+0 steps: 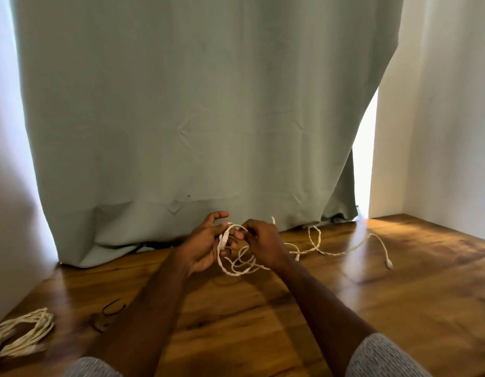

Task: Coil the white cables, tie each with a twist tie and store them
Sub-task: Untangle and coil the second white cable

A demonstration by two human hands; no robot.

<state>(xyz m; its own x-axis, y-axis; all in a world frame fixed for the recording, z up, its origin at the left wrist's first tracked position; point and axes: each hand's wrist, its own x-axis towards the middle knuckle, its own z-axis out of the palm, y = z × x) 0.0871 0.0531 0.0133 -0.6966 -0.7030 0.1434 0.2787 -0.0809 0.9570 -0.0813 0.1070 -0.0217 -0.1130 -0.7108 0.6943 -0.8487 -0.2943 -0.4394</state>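
A white braided cable lies partly loose on the wooden table, its far plug at the right. My left hand holds the cable's near end, a white plug, between thumb and fingers, with the index finger stretched out. My right hand pinches a loop of the same cable just right of the left hand. Several loops hang between and below both hands. A coiled white cable bundle rests at the table's left front. Dark twist ties lie right of that bundle.
A pale green curtain hangs behind the table down to its back edge. White walls stand at left and right, with a bright gap at the curtain's right side. Dark cords show under the curtain's hem.
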